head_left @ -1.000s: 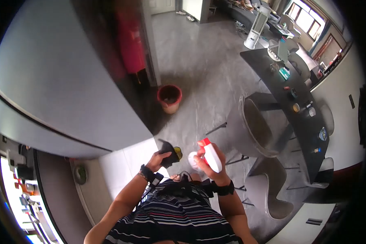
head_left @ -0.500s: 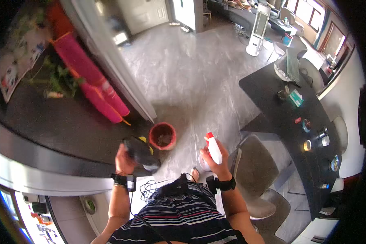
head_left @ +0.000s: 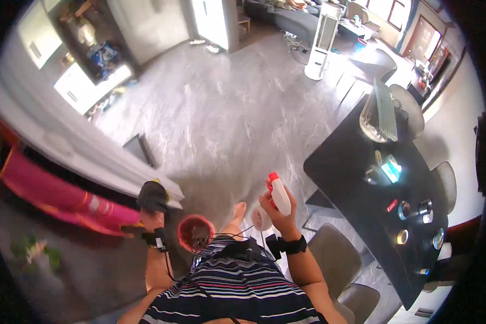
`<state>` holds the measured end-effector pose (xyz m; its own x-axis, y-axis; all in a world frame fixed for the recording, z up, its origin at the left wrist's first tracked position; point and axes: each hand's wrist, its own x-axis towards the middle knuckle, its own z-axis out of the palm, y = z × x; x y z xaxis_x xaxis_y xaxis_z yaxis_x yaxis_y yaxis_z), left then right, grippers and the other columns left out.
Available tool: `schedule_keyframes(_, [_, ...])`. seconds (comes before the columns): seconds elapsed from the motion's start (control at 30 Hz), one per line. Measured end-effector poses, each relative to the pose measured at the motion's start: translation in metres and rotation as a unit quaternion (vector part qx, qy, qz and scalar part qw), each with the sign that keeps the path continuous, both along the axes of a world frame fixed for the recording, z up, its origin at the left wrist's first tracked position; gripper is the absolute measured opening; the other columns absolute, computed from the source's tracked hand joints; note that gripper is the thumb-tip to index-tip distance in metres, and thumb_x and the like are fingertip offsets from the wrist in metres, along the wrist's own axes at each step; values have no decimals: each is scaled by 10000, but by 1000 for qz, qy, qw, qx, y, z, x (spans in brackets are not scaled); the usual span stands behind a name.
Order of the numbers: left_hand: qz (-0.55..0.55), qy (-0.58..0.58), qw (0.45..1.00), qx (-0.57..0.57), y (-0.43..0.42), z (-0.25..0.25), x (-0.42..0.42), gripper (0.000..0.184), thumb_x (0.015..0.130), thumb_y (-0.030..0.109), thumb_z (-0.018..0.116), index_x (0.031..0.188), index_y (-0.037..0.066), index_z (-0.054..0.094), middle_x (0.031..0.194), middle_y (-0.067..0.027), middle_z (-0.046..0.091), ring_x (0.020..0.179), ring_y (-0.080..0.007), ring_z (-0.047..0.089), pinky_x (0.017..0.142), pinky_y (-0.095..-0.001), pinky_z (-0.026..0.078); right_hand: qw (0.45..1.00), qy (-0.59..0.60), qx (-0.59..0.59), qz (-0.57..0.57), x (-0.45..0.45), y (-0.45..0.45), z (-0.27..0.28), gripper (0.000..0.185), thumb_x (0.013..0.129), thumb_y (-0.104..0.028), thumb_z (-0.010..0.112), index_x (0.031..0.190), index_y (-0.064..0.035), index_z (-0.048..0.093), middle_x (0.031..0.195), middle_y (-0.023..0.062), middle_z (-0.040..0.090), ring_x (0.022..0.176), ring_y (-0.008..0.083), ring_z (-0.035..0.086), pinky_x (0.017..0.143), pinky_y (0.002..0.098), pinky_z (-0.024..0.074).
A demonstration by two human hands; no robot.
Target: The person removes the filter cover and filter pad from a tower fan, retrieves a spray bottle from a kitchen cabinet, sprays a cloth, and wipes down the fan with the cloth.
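In my right hand (head_left: 284, 218) is a spray bottle (head_left: 281, 197) with a white and red trigger head; its pale body hangs below my fingers. My left hand (head_left: 152, 218) is closed on a dark, rounded thing (head_left: 153, 197) with a bit of yellow at its top; its kind is unclear. Between my hands, close to my body, stands a red pot (head_left: 181, 229) with dark contents. A thin cable passes in front of the pot.
To the right is a black table (head_left: 340, 156) with a dish rack, a tissue pack and several rolls of tape. Chairs (head_left: 329, 254) stand along it. On the left are a pink rolled thing (head_left: 65, 194) on a dark counter and a white door frame (head_left: 92, 162). A tower fan (head_left: 322, 46) stands far back.
The view has turned left and moved forward. My left hand has gone left and away from the pot with the dark thing. The spray bottle stays in my right hand.
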<state>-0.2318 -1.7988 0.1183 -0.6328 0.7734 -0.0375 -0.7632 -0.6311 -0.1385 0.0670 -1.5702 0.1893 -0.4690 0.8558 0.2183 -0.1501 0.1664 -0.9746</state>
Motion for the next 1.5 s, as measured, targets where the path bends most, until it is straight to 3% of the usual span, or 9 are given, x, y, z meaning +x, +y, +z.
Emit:
schedule_keyframes(0.07, [178, 548, 706, -412, 61, 7, -17, 407, 894, 263, 410, 1211, 13, 460, 1211, -154, 506, 1108, -298, 486, 953, -416, 393, 1000, -6, -5, -11, -20, 40, -1, 385, 707, 4, 661, 1077, -4, 554, 775, -11, 567, 664, 39, 502, 602, 195, 418])
schedule_keyframes(0.13, [59, 294, 941, -158, 124, 24, -51, 471, 894, 357, 425, 1239, 37, 449, 1237, -146, 492, 1119, -311, 479, 963, -437, 375, 998, -32, 38, -32, -40, 81, 7, 361, 720, 28, 641, 1069, 15, 550, 841, 12, 586, 694, 44, 510, 636, 199, 431])
schedule_keyframes(0.33, [-87, 64, 990, -91, 270, 64, -86, 555, 869, 477, 440, 1166, 11, 496, 1195, -119, 532, 1107, -269, 499, 989, -397, 351, 990, -38, 38, -130, -81, 191, 10, 309, 747, 12, 623, 1045, 16, 543, 854, 39, 584, 704, 82, 535, 635, 237, 463])
schedule_keyframes(0.6, [-21, 389, 873, -292, 399, 5, -155, 197, 786, 68, 463, 933, 11, 581, 992, -134, 619, 939, -217, 566, 876, -333, 440, 981, 35, -33, -188, -113, 350, -21, 324, 770, -14, 594, 1078, 39, 508, 712, 28, 545, 641, 95, 527, 615, 249, 447])
schedule_keyframes(0.77, [33, 325, 899, -292, 481, 38, -199, 143, 790, -30, 394, 727, -25, 522, 832, -135, 590, 719, -222, 573, 720, -264, 502, 980, -8, -25, -197, -137, 474, -33, 337, 742, -40, 635, 1058, 32, 539, 702, 21, 548, 618, 86, 514, 566, 242, 441])
schedule_keyframes(0.93, [-119, 123, 985, 29, 594, 94, -207, 235, 810, -21, 370, 948, -66, 555, 1054, -216, 570, 913, -275, 581, 774, -347, 537, 980, -56, 42, -184, -161, 591, -15, 333, 740, -54, 645, 1046, 25, 542, 718, 22, 548, 646, 80, 509, 556, 232, 426])
schedule_keyframes(1.13, [-46, 198, 941, -269, 731, 28, -231, 319, 892, 214, 440, 1109, -5, 522, 1141, -149, 553, 1008, -250, 563, 874, -376, 461, 976, -76, 57, -197, -171, 698, -5, 395, 769, -8, 573, 1145, 54, 468, 766, 43, 519, 655, 94, 501, 604, 238, 419])
schedule_keyframes(1.33, [-158, 179, 945, -225, 885, 25, -224, 396, 902, 349, 438, 1126, 36, 527, 1075, -118, 590, 959, -256, 580, 858, -383, 459, 962, -20, 2, -272, -151, 799, 5, 425, 777, 24, 547, 1181, 62, 422, 736, 44, 531, 618, 113, 510, 619, 270, 440])
schedule_keyframes(1.5, [-4, 418, 760, -497, 1038, 38, -214, 320, 882, 280, 535, 1023, -2, 590, 939, -21, 596, 855, -110, 558, 764, -252, 445, 948, -86, 37, -304, -121, 902, 7, 390, 787, 20, 551, 1164, 35, 452, 760, 44, 543, 661, 116, 522, 654, 262, 436])
